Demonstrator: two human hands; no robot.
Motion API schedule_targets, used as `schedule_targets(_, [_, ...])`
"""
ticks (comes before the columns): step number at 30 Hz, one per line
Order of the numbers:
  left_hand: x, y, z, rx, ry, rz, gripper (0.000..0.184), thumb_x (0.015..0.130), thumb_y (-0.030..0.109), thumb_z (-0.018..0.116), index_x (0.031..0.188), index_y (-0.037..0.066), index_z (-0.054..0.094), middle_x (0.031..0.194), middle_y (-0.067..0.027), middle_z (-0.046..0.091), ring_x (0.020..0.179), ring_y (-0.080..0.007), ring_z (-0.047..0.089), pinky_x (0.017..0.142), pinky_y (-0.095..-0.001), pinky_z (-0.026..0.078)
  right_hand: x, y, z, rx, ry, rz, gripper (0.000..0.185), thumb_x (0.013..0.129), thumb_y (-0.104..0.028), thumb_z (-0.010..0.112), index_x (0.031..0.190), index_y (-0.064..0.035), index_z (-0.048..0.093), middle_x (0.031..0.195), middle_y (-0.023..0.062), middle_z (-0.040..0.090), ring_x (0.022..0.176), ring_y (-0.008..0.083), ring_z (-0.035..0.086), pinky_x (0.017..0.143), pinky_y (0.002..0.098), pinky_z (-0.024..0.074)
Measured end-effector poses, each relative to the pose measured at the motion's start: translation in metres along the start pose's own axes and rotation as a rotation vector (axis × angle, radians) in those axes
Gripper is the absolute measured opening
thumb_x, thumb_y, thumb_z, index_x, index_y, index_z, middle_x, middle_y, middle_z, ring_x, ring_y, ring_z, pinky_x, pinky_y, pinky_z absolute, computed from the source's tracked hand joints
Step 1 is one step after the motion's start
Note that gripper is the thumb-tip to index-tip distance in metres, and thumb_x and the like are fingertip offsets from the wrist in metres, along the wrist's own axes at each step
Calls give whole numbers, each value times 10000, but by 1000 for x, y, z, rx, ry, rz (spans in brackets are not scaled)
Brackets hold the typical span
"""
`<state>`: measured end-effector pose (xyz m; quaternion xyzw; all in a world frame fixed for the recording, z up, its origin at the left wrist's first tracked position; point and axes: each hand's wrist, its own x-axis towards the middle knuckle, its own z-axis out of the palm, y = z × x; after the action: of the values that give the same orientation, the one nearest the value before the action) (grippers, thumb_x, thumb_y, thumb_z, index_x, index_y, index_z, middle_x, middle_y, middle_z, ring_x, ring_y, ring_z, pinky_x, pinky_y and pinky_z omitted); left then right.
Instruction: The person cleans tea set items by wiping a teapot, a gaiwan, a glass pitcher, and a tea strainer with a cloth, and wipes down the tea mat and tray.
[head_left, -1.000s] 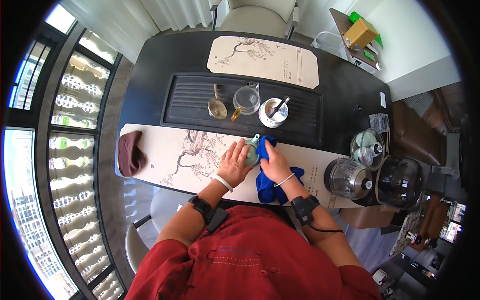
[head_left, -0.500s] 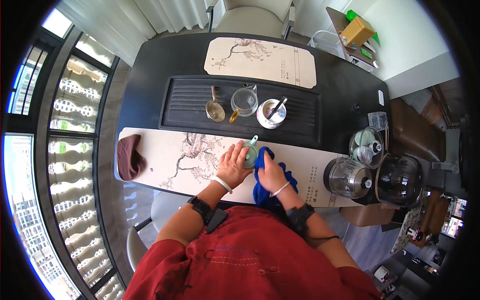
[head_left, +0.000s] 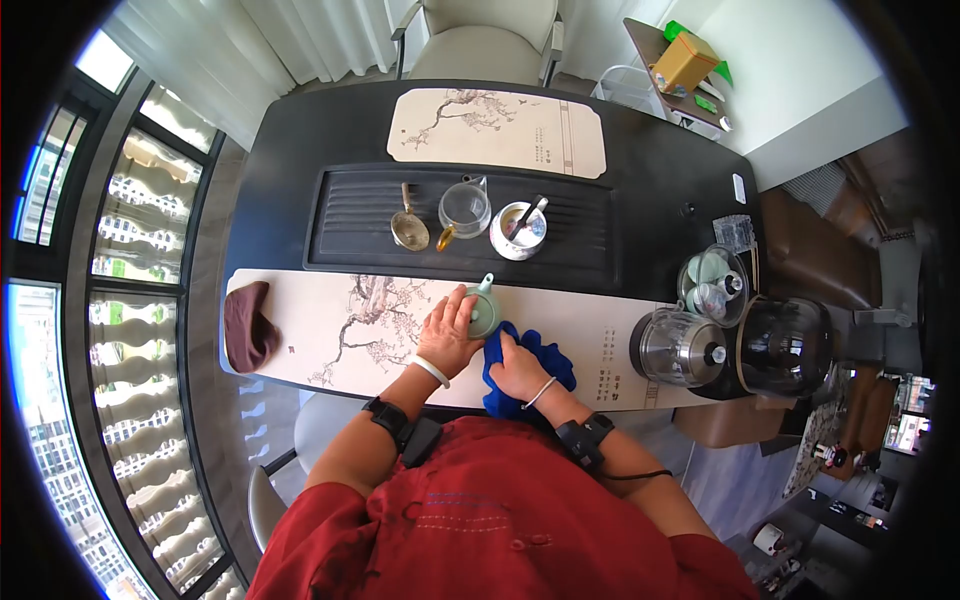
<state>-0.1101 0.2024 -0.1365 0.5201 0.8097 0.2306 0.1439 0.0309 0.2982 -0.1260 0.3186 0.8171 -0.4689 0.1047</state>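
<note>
A small pale green teapot stands on the beige table runner, its spout pointing away from me. My left hand grips it from the left, fingers laid over its side and lid area. Bunched in my right hand is a blue cloth, close to the teapot's lower right side; whether it touches the pot I cannot tell. Beyond them, on the black tea tray, are a strainer with a handle, a glass pitcher with an amber handle, and a white patterned jar with a dark utensil across it.
A folded brown cloth lies at the runner's left end. To the right stand a glass kettle, a dark round appliance and a glass vessel holding pale green cups. Another runner lies on the far side, before a chair.
My right hand and the blue cloth have moved down from the teapot's right side, a little toward me. My left hand stays on the teapot. The whole view has shifted slightly.
</note>
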Motion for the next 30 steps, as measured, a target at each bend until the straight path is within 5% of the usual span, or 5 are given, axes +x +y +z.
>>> schedule_targets(4, [4,1,-11,-34,-58,9,781,663,259,746,1310,119,330,1383,-144,313,1198,-392,382,973,-471,358,3,11,-49,-55,-44,-204,510,732,-167,529,1215,-10,480,1014,257,600,952,409,572,849,443,459])
schedule_targets(10, [-6,-7,-27,-3,-61,33,746,622,168,757,1256,80,374,1354,-174,337,1180,-384,403,972,-437,369,65,46,-156,-378,704,-166,535,701,-214,617,1193,-35,505,1155,234,495,970,405,533,843,445,462])
schedule_targets(14, [-12,-7,-26,-30,-42,-27,776,659,190,740,1312,106,329,1366,-183,315,1200,-412,377,1000,-457,342,92,52,-139,-427,520,-36,542,713,-218,645,1189,-28,469,1238,240,443,1072,410,477,887,484,424])
schedule_targets(21, [-6,-8,-21,-52,1,-60,595,736,200,664,1268,151,401,1351,-170,355,1185,-401,398,967,-472,357,20,51,-67,-588,563,-334,406,736,-70,549,1141,-57,524,1221,166,480,1149,377,442,965,523,332])
schedule_targets(30, [-6,-5,-23,-29,-2,-93,549,737,183,658,1235,135,434,1359,-184,356,1188,-390,400,967,-462,354,99,61,-121,-582,752,-54,508,715,-55,545,1204,35,442,1254,240,456,1182,398,415,975,485,340])
